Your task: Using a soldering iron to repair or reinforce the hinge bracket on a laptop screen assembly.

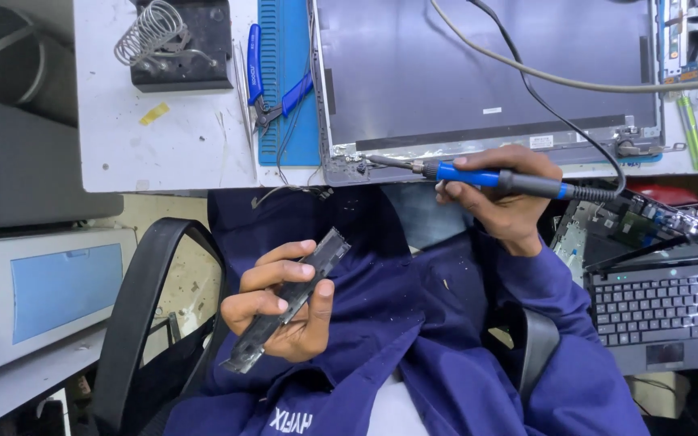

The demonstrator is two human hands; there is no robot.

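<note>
My left hand [280, 303] grips a long, narrow black plastic strip [326, 250] over my lap; the strip runs diagonally from lower left to upper right. My right hand [504, 206] holds a soldering iron [486, 178] with a blue and black handle. Its metal tip points left and touches the lower left corner of a grey laptop lid panel [478, 64] lying on the white table [171, 137]. The iron's black cable [543, 101] loops back over the panel.
A blue mat [280, 121] with blue-handled cutters [262, 89] lies left of the panel. A coiled iron stand [175, 40] sits at the back left. An open laptop base with keyboard [664, 303] stands at right. A grey machine [34, 299] is at left. A black chair arm [135, 307] curves beside my lap.
</note>
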